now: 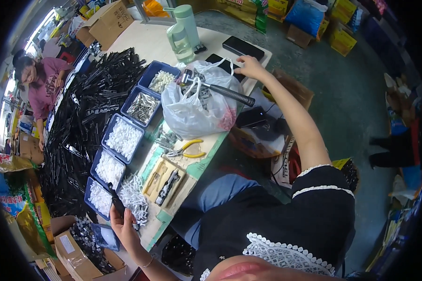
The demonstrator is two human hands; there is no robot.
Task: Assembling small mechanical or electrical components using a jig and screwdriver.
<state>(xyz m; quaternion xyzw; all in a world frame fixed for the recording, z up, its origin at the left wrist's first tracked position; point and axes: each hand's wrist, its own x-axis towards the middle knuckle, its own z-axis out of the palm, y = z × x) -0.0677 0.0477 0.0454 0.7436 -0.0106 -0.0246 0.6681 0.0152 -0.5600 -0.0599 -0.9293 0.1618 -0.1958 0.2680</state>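
Note:
My left hand (pixel 124 227) is closed around a slim black plastic piece (pixel 116 200), which points up over the near trays. It resembles the pieces in the large pile of black strips (pixel 89 107). My right arm stretches to the far side of the table, where my right hand (pixel 252 68) has finger and thumb apart at the edge of a dark flat phone-like device (pixel 222 62). A white plastic bag (pixel 185 114) partly covers that device. Across the bag lies a hammer (pixel 225 92) with a black handle. A wooden fixture (pixel 152 180) holding a black-and-silver part sits near my left hand.
Blue trays (pixel 103 150) of white and metal parts line the pile. Yellow-handled pliers (pixel 186 150) and loose white pieces (pixel 135 199) lie nearby. A green bottle (pixel 186 23), a glass jug (pixel 179 44) and a black case (pixel 243 47) stand farther off. Another person (pixel 44 86) works across the table.

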